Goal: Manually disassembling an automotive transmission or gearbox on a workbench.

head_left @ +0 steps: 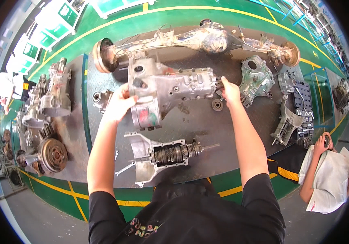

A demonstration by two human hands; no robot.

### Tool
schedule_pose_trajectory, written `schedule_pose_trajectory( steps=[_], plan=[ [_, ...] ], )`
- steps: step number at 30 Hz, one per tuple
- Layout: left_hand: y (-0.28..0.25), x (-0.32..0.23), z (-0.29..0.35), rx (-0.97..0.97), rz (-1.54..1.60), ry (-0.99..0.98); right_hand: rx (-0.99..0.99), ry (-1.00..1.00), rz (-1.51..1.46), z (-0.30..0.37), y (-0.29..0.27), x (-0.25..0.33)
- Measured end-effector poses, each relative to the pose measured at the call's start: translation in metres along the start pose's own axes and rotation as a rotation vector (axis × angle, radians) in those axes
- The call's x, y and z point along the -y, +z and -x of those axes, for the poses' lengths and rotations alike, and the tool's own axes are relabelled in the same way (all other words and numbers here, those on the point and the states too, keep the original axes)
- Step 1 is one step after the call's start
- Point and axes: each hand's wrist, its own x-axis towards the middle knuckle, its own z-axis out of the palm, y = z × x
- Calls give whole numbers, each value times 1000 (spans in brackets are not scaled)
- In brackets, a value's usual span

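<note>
One metal housing (172, 86) (grey, scuffed) between both hands (121, 105) (231, 93)

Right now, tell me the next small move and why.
Perhaps bring the grey casing toward the open housing half: the left hand and right hand hold its opposite ends, and the gears lie uncovered, nearer the body.
</note>
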Motion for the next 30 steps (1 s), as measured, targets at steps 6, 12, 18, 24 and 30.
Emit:
schedule_pose_trajectory(
  steps=[6,12,18,24,30],
  plan=[
    [-11,51,-29,-25,-79,-99,-17,98,242,-63,13,-57],
    [-25,94,-50,-68,-104,-167,23,193,421,-96,24,-93],
    [-45,118,-62,-103,-146,-213,19,235,397,-117,39,-118],
    [-61,131,-64,-99,-136,-244,25,251,393,-121,49,-130],
    [-89,150,-59,-93,-105,-292,36,233,489,-124,62,-141]
  ],
)
